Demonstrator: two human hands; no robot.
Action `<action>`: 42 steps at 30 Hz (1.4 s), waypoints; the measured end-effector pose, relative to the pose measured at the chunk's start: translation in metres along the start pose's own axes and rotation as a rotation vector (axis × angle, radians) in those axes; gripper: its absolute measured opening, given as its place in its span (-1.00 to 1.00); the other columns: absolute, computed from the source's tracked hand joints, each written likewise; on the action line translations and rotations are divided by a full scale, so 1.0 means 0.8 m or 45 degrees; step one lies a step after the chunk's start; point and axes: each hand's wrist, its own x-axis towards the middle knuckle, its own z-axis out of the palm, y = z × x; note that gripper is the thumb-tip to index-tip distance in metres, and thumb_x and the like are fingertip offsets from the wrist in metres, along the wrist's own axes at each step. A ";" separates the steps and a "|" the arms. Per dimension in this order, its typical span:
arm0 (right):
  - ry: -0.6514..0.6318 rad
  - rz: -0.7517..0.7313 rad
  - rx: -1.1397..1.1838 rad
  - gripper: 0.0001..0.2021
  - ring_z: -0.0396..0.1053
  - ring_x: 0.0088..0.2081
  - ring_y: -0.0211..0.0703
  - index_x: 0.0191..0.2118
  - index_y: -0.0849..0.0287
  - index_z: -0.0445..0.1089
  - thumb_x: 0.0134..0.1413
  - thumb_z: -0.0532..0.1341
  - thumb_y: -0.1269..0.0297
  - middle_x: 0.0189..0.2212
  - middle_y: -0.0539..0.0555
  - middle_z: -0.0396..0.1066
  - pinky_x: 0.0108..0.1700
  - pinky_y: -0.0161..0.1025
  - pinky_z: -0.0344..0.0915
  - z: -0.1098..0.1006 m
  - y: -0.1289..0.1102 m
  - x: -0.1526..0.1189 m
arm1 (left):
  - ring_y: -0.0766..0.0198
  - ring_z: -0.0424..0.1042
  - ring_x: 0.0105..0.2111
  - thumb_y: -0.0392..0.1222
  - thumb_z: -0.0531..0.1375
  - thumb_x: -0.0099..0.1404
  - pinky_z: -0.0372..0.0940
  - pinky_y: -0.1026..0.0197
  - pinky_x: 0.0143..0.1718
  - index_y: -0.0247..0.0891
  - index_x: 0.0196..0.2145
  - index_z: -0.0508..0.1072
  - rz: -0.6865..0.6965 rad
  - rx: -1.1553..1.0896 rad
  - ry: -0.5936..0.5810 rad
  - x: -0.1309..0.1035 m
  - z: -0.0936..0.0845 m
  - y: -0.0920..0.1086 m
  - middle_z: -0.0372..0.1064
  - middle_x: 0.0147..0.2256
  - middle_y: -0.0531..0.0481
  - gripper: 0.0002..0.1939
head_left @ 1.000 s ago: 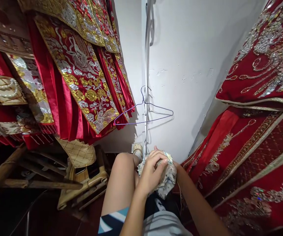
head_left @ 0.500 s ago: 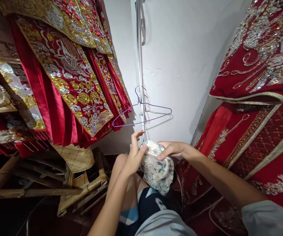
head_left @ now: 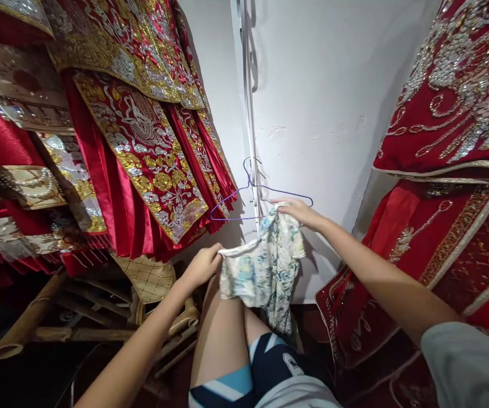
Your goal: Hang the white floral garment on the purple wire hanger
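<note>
Floral garment (head_left: 246,275), in front of the purple hanger (head_left: 233,219), is pinched at 2 separate spots by left hand (head_left: 204,265) and right hand (head_left: 298,213); spreading seems underway, even tension presumably needed.

The cream garment (head_left: 269,262) bears blue florals; the hanger (head_left: 236,219) is purple.

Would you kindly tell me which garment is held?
The pale floral garment, between the left hand and right hand; the red garments either side are unheld.
</note>
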 end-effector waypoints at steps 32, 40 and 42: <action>-0.035 -0.119 -0.434 -0.49 -0.10 -0.53 -0.28 -0.57 0.10 0.00 0.18 0.10 -0.15 -0.60 -0.11 -0.12 -0.43 -0.27 -0.13 0.035 0.048 -0.018 | -0.07 0.51 -0.18 -0.26 0.02 0.28 0.30 0.12 -0.22 -0.20 -0.10 0.52 -0.570 0.256 0.334 0.088 -0.079 -0.031 0.54 -0.17 -0.25 -0.67; -0.033 -0.074 -0.350 -0.56 -0.13 -0.58 -0.30 -0.53 0.11 0.16 0.19 0.11 -0.12 -0.64 -0.14 -0.11 -0.46 -0.27 -0.17 0.047 0.030 -0.030 | 0.07 0.46 -0.28 -0.13 -0.12 0.43 0.20 0.20 -0.28 -0.21 -0.09 0.41 -0.322 0.104 0.551 0.124 -0.082 0.018 0.50 -0.30 -0.11 -0.66; -0.041 -0.053 -0.417 -0.65 -0.12 -0.59 -0.28 -0.34 0.11 0.36 0.14 0.18 -0.11 -0.66 -0.17 -0.08 -0.46 -0.28 -0.15 0.040 0.022 -0.037 | 0.07 0.45 -0.31 -0.14 -0.10 0.42 0.15 0.21 -0.33 -0.21 -0.14 0.41 -0.323 0.147 0.601 0.126 -0.079 0.026 0.48 -0.34 -0.10 -0.68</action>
